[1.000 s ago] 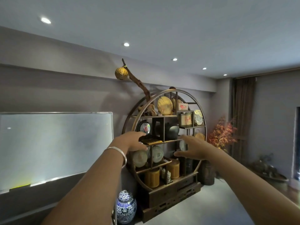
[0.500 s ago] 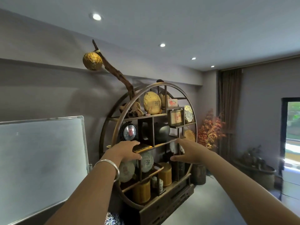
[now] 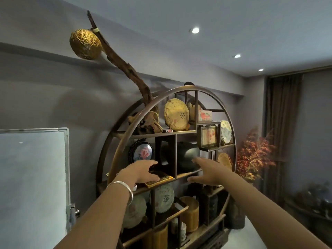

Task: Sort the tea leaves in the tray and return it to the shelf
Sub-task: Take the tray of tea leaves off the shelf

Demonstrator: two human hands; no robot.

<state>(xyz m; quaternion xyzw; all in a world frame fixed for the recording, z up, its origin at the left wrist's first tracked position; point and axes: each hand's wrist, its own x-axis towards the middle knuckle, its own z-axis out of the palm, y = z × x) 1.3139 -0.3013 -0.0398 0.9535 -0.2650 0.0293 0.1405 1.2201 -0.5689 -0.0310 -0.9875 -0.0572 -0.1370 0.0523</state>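
Note:
A round wooden display shelf (image 3: 190, 88) stands against the grey wall. On its middle level lies a flat yellow-rimmed tray (image 3: 162, 179) with dark tea leaves in it, partly under my left hand. My left hand (image 3: 142, 172) rests over the tray's left end, fingers curved around it; a silver bangle is on that wrist. My right hand (image 3: 206, 172) is stretched out with straight fingers at the shelf board just right of the tray, below a dark round pot (image 3: 186, 155). Whether it touches the board is unclear.
Wrapped tea cakes (image 3: 177, 115), framed pictures and a round flower plaque (image 3: 142, 152) fill the shelf. Yellow canisters (image 3: 190, 213) stand lower down. A whiteboard (image 3: 32, 178) is at the left, a red-leaved plant (image 3: 253, 155) and a dark curtain at the right.
The view has come closer to the shelf and tilted upward. Both hands have stayed at the shelf's middle level, the left over the tray, the right beside it.

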